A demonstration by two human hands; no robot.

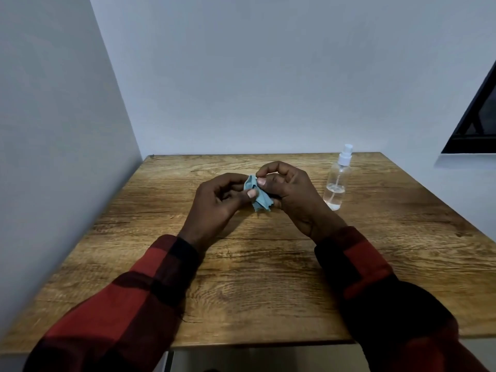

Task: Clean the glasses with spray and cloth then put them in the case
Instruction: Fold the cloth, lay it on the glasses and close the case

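From the head view, looking down over the wooden surface, the glasses themselves are hard to make out: whatever the person holds is wrapped in a bunched light-blue cloth and screened by the fingers, so I cannot tell whether a lens or frame sits inside it, nor which way it points. No case shows anywhere on the surface. The lower edge of the picture cuts off both red-and-black checked sleeves, and a dark window frame is cut by the right edge.

The spray bottle stands upright on the surface, just to the right of the hands and apart from them. It is clear plastic with a white pump top, and a low level of clear liquid sits in its bottom part, with the thin tube running down into it.

The left hand is curled, thumb pressed onto the cloth from the near side. The right hand is also curled, thumb and forefinger pinching the upper fold of the cloth. The cloth hangs between them at the middle of the surface, its loose corner drooping towards the wood, its long axis running roughly from upper left to lower right
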